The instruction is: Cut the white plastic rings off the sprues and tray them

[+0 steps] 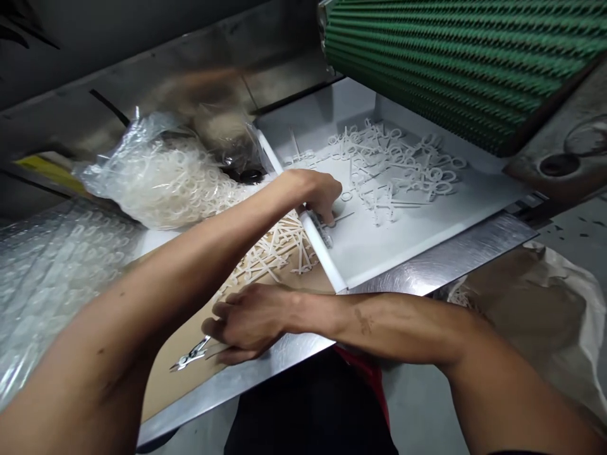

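Note:
My left hand (pixel 318 197) reaches over the raised rim of a white tray (pixel 327 259), with its fingertips down by a small ridged piece (pixel 323 230); the fingers partly hide it. Many white scissor-shaped moulded pieces (pixel 389 167) lie tangled inside the tray. My right hand (pixel 246 322) rests curled on a brown cardboard sheet (pixel 183 379), its fingers touching the end of a shiny clamp-like tool (pixel 192 354). A pile of cream pieces (pixel 270 253) lies beneath my left forearm.
A clear plastic bag of looped white pieces (pixel 161 189) lies behind my left arm, with bubble wrap (pixel 57 278) to the left. A steel table edge (pixel 441 265) runs below the tray. A green ribbed panel (pixel 465 57) overhangs upper right; a pale sack (pixel 535 303) sits lower right.

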The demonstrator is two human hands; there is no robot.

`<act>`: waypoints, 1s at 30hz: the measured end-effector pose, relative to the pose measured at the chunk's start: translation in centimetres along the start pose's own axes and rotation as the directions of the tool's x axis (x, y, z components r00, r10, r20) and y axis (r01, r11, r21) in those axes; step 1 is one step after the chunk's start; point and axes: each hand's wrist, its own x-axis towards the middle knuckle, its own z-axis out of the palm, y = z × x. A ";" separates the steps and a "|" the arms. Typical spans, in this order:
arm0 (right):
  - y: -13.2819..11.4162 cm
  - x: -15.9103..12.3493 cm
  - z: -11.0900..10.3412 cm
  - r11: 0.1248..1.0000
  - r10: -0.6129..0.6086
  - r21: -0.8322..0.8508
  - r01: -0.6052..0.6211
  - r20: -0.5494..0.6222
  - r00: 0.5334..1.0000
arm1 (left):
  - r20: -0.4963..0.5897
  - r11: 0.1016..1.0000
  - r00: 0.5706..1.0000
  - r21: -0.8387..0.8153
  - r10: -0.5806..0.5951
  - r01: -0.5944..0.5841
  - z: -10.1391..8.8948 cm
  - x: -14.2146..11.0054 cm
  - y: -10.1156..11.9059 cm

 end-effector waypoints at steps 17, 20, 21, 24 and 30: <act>-0.8 -0.5 0.0 0.992 0.026 -0.119 -0.031 -0.050 0.998 | -0.847 0.981 0.530 -0.084 0.021 -0.174 2.2 -17.2 -6.5; -0.7 -0.4 0.0 0.983 0.081 -0.157 -0.091 -0.067 0.994 | -0.880 0.961 0.426 -0.266 -0.209 -0.079 9.6 -22.2 -8.8; -0.6 -0.4 0.0 0.979 0.100 -0.168 -0.111 -0.073 0.992 | -0.869 0.939 0.402 -0.339 -0.289 -0.056 12.4 -23.5 -9.2; -0.1 -0.4 -0.2 0.965 0.162 -0.195 -0.177 -0.088 0.983 | -0.798 0.851 0.324 -0.522 -0.508 0.048 20.0 -26.6 -9.2; 0.0 -0.5 -0.1 0.936 0.238 -0.246 -0.253 -0.087 0.967 | -0.652 0.712 0.308 -0.686 -0.692 0.147 27.0 -27.9 -5.3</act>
